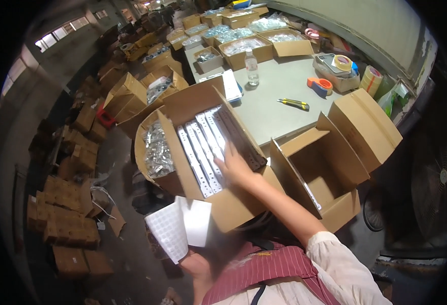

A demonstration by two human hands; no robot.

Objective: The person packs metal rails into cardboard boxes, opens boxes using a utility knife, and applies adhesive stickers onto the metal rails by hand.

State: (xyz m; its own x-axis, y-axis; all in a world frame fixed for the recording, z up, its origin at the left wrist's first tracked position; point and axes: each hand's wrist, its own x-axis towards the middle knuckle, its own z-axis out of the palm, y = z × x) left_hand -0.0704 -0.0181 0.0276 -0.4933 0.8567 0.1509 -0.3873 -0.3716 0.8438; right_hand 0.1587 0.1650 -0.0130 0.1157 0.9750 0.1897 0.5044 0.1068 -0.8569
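Right hand (237,170): reaching into the open carton; thumb and fingers spread apart, tips at the metal rails; whether they pinch one, cannot tell.
Left hand (197,265): at the lower corner of the dotted sheet, apparently gripping it; fingers mostly hidden behind the paper, so exact grip cannot be told.
Metal rails (199,152): perforated, silvery, lying side by side in the open carton, under the right fingertips and to their left; a darker row to their right.
Open carton (241,208): brown cardboard, walls around the right fingers, one flap folded out below them.
Dotted sheet (167,229): white, rows of round shapes, just above the left fingers.
Plain white leaf (197,221): beside the dotted sheet, up and right of the left fingers.
Bagged parts (158,152): shiny, clear-wrapped, in a box left of the right fingers.
Second carton (335,157): flaps open, right of the right fingers.
Grey tabletop (269,96): beyond the right fingers; bears clear bottle (251,71), yellow-black cutters (293,104), orange-and-blue tape dispenser (320,87).
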